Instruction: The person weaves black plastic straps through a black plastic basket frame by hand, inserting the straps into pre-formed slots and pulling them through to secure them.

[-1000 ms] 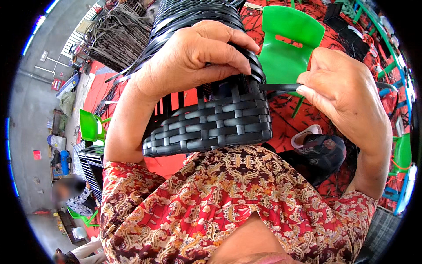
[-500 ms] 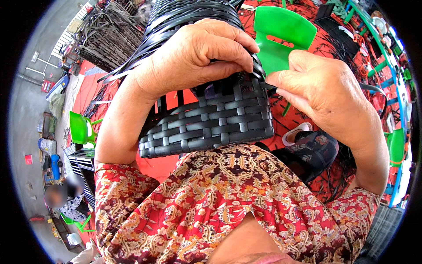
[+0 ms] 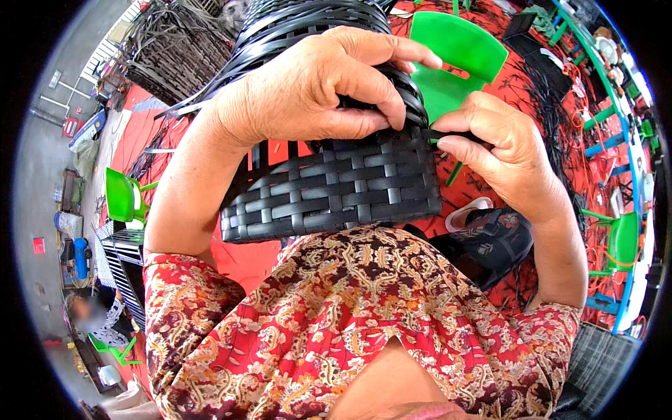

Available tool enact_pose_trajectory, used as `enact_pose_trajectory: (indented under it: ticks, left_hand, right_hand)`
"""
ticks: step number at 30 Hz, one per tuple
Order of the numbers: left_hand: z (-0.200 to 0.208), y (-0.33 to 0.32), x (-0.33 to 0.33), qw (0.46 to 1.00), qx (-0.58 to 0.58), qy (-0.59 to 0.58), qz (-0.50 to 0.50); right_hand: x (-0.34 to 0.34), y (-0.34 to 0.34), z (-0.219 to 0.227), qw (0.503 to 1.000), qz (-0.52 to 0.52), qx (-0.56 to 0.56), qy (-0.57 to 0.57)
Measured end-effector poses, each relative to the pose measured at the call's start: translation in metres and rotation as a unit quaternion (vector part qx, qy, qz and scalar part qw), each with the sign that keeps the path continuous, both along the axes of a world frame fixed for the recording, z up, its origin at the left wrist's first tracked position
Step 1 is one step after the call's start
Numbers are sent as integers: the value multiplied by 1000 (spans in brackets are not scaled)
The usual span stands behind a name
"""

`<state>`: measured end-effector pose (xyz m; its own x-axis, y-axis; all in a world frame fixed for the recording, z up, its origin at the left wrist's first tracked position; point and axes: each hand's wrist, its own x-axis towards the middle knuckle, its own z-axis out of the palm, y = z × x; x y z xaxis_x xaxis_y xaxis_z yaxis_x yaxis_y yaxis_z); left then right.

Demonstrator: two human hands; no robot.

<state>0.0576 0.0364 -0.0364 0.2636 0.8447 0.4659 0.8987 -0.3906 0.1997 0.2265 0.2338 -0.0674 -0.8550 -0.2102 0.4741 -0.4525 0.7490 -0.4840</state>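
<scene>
Woven black basket (image 3: 329, 189): left hand (image 3: 315, 91) grips rim, right hand (image 3: 504, 150) pinches strip (image 3: 437, 134).

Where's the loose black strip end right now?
In the head view, right of centre: the black strip is pinched by the right hand at the woven basket edge, beside the left hand.

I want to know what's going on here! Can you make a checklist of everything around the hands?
Surface: red floor below the lap.
Job's things: black woven basket, loose black strip at its edge.
Clutter: black strips scattered on the floor.
Grippers: left hand grips the basket's top; right hand pinches the strip.
Cables: nothing seen.
Surroundings: green plastic chair, woven frames, another person far left.
</scene>
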Motion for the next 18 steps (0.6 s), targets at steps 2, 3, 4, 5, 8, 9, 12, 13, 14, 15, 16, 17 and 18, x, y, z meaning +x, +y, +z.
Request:
enact_pose_trajectory:
  ticks: [2, 3, 4, 5, 8, 9, 12, 13, 14, 15, 16, 17, 18]
  left_hand:
    - [1, -1, 5, 999, 13, 32, 36]
    - [4, -1, 11, 995, 9, 76, 67]
    - [8, -1, 19, 988, 7, 119, 96]
    - [11, -1, 26, 979, -3, 164, 124]
    - [15, 5, 30, 967, -24, 199, 157]
    - [15, 5, 32, 965, -40, 200, 168]
    - [15, 5, 24, 972, -140, 36, 184]
    - [18, 5, 22, 966, -174, -26, 188]
    - [19, 1, 22, 960, -182, -43, 206]
    - [20, 0, 24, 952, -193, -92, 219]
    - [22, -1, 25, 940, -204, -141, 234]
    - [23, -2, 25, 930, -209, -179, 244]
    - [24, -4, 26, 918, -210, -218, 255]
  right_hand:
    - [-3, 2, -13, 999, 9, -33, 35]
    - [-3, 4, -18, 997, 9, -51, 54]
    - [-3, 7, -19, 997, 7, -53, 57]
    - [-5, 7, -22, 996, 4, -62, 60]
    - [-8, 10, -25, 993, -1, -98, 62]
    - [-11, 10, -28, 991, 3, -116, 64]
    - [-20, 8, -33, 988, 27, -139, 65]
    - [-22, 8, -32, 986, 33, -149, 61]
    - [-26, 7, -34, 983, 60, -156, 70]
    - [-30, 8, -38, 980, 73, -159, 95]
    - [-33, 9, -41, 976, 86, -163, 120]
    - [-37, 11, -45, 970, 102, -167, 145]
    - [-38, 15, -48, 969, 101, -160, 162]
